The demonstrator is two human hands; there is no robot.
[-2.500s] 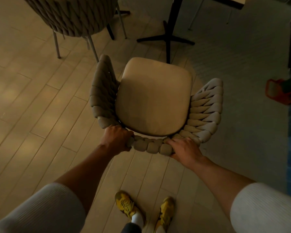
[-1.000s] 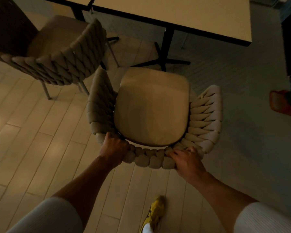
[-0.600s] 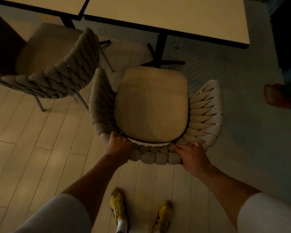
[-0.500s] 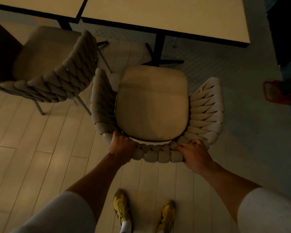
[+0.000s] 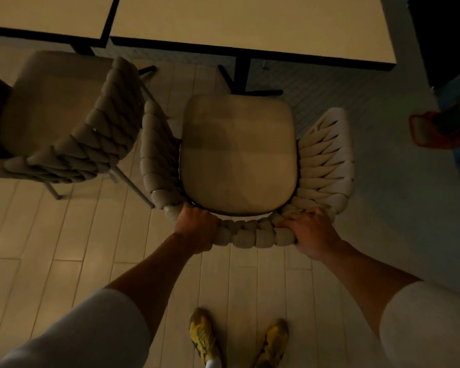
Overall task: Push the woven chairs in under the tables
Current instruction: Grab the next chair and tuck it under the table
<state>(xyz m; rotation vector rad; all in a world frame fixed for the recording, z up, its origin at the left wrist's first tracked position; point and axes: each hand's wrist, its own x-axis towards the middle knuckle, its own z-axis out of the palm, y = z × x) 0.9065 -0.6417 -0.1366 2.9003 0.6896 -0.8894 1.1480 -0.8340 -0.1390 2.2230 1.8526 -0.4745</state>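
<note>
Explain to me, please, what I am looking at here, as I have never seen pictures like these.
There is no machine: the camera sits on a person's head and looks down at their own arms. The left hand and the right hand both grip the woven back of a chair. Ahead stands a table on a black post; the chair is not yet under its top. A second woven chair stands to the left, by a neighbouring table. The yellow shoes are the person's own.

A dining room or café: matching woven chairs (image 5: 237, 155) beside square pedestal tables (image 5: 250, 25).
</note>
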